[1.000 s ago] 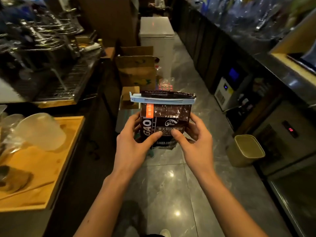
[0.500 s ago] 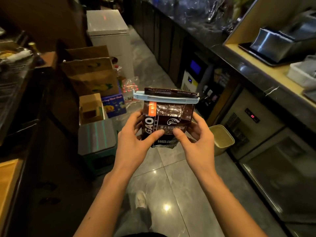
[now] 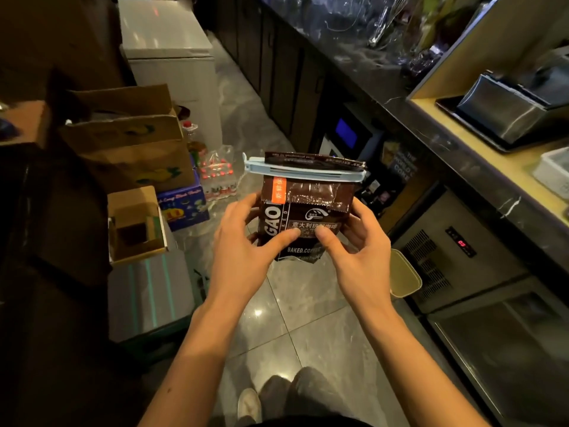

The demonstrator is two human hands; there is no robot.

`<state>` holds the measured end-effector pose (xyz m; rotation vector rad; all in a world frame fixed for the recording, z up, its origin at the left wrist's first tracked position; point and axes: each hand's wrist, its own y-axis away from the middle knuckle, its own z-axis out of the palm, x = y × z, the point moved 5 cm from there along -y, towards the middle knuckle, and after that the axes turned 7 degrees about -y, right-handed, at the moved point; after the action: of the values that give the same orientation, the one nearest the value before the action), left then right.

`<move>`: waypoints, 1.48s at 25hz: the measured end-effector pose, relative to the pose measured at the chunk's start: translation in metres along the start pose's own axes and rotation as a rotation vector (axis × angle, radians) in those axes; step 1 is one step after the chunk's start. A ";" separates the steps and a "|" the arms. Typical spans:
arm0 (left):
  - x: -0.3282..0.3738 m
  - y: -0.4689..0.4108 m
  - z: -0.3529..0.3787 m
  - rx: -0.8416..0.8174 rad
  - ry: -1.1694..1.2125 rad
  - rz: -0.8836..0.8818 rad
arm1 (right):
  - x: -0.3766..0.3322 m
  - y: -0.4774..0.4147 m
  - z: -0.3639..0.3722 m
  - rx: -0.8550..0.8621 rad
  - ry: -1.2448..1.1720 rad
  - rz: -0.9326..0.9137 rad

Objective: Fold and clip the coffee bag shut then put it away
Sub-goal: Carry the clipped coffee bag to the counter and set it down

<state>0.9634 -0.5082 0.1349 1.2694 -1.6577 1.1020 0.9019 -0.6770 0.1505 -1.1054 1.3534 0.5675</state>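
Note:
A dark brown coffee bag [image 3: 311, 208] with white lettering and an orange strip is held upright in front of me, above the floor. Its top is folded over and a pale blue clip [image 3: 303, 172] runs across the fold, closed. My left hand [image 3: 246, 245] grips the bag's left side with the thumb on its front. My right hand [image 3: 357, 245] holds the right side, thumb pressed on the front beside the left thumb. The bag's lower corners are hidden behind my fingers.
Cardboard boxes [image 3: 129, 143] and a pack of bottles [image 3: 217, 177] stand on the left. A white chest freezer [image 3: 167, 57] is behind them. Right: dark counter [image 3: 431, 131], under-counter fridge [image 3: 462, 245], beige bin [image 3: 405, 274]. Grey tiled floor [image 3: 308, 328] lies below.
The view has swung right, away from the left counter toward the right counter and fridge. Both hands keep the same grip on the clipped bag.

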 end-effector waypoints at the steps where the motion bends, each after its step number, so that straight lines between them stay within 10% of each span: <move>1: -0.004 -0.016 0.004 -0.005 0.004 -0.002 | 0.008 -0.015 0.005 0.006 0.000 0.003; 37: -0.064 -0.758 0.250 -0.152 0.102 0.048 | 0.219 -0.728 0.076 0.219 0.032 0.079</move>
<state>1.6992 -0.8237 0.1292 1.0645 -1.6687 1.0310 1.6048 -0.9757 0.1461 -0.8897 1.4549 0.4482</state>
